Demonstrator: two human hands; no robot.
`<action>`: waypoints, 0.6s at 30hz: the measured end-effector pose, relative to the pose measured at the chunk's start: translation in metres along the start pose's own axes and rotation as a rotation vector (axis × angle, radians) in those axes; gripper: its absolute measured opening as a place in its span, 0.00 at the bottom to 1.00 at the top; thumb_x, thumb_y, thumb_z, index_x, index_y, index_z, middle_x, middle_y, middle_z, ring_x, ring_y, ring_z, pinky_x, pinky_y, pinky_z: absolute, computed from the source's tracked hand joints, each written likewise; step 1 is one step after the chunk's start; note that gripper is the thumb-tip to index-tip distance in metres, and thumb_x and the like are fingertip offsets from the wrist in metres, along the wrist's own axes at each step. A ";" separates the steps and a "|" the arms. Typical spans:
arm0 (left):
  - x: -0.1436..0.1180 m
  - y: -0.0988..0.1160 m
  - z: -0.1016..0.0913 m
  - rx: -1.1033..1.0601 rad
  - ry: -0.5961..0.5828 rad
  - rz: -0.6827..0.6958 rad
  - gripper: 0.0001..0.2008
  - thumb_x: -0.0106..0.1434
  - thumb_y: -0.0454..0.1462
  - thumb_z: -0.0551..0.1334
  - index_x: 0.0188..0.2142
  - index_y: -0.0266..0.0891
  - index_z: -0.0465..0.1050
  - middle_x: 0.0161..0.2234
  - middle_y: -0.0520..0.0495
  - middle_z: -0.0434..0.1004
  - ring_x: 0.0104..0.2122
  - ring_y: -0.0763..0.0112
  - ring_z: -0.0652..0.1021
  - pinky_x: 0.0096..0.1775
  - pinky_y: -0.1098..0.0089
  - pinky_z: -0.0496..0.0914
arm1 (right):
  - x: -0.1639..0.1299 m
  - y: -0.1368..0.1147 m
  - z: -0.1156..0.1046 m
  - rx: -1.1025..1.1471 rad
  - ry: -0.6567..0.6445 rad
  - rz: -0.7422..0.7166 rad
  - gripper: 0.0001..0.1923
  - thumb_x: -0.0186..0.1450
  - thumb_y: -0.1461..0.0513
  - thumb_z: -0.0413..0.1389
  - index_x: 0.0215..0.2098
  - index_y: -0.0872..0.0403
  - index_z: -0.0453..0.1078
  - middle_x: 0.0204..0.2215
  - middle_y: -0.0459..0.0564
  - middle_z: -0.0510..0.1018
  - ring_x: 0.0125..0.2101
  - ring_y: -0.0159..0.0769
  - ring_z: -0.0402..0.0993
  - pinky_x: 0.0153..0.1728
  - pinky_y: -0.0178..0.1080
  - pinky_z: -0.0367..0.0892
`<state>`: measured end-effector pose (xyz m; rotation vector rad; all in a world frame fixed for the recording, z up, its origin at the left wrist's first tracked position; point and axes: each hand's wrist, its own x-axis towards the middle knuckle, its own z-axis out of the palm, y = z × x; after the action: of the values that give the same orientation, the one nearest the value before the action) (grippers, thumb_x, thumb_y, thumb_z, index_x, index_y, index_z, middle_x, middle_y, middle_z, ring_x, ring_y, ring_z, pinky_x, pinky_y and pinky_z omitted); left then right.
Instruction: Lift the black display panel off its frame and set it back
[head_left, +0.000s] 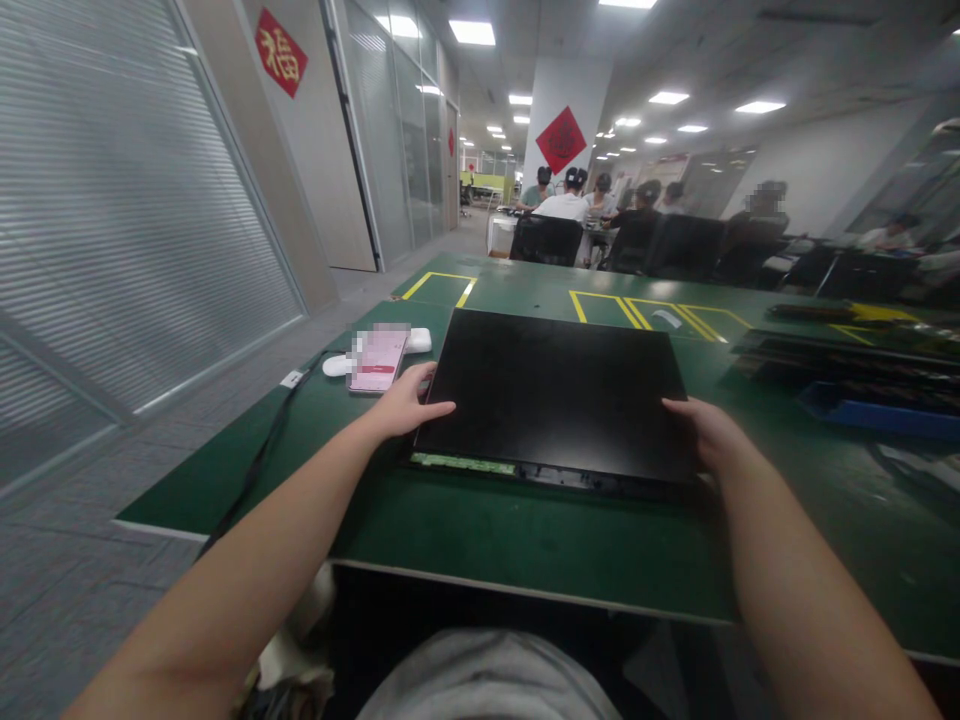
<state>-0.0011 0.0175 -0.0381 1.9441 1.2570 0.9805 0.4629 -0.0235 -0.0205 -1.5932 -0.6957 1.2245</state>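
A black, flat LCD panel [559, 390] lies over the green table in front of me, its dark face up. Along its near edge runs a narrow strip with a green circuit board [463, 464] at the left end. My left hand [409, 402] grips the panel's left side, thumb on top and the other fingers mostly hidden at the edge. On the opposite side my right hand [705, 435] holds the right edge, thumb on the face, fingers partly out of sight. Whether the panel rests fully on the table or is slightly raised, I cannot tell.
Left of the panel, a phone [377, 360] lies beside white objects, and a black strap [281, 420] crosses the green table [547, 550]. Yellow tape outlines [611, 300] mark the far side. Dark panels [847, 360] and a blue tray [885, 412] lie at right. Several people sit beyond.
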 end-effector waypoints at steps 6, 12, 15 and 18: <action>-0.001 0.001 -0.002 0.193 -0.030 0.031 0.36 0.54 0.50 0.66 0.59 0.40 0.63 0.59 0.37 0.64 0.60 0.49 0.66 0.58 0.52 0.65 | 0.000 0.000 -0.002 -0.002 -0.005 0.003 0.11 0.55 0.64 0.58 0.37 0.50 0.72 0.28 0.50 0.81 0.28 0.44 0.78 0.31 0.46 0.73; 0.001 -0.004 0.000 0.364 -0.033 0.016 0.33 0.52 0.56 0.64 0.52 0.38 0.71 0.58 0.37 0.64 0.60 0.46 0.66 0.61 0.53 0.60 | -0.001 -0.002 -0.006 -0.079 -0.044 0.005 0.12 0.54 0.67 0.57 0.37 0.50 0.73 0.26 0.50 0.81 0.29 0.46 0.78 0.31 0.48 0.73; 0.001 -0.004 0.001 0.408 -0.061 -0.004 0.32 0.52 0.57 0.63 0.48 0.37 0.74 0.59 0.36 0.64 0.60 0.44 0.65 0.61 0.54 0.59 | -0.002 -0.004 -0.007 -0.141 -0.033 0.020 0.12 0.54 0.67 0.58 0.38 0.50 0.74 0.24 0.51 0.80 0.28 0.47 0.78 0.29 0.47 0.73; 0.000 -0.003 0.002 0.423 -0.076 -0.007 0.31 0.53 0.57 0.63 0.48 0.36 0.74 0.60 0.35 0.63 0.60 0.43 0.65 0.61 0.54 0.59 | -0.005 -0.006 -0.007 -0.160 -0.017 0.037 0.13 0.55 0.66 0.58 0.39 0.50 0.74 0.24 0.51 0.80 0.27 0.47 0.78 0.27 0.47 0.73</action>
<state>-0.0008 0.0186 -0.0412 2.2651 1.5192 0.6660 0.4685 -0.0279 -0.0133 -1.7354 -0.7945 1.2361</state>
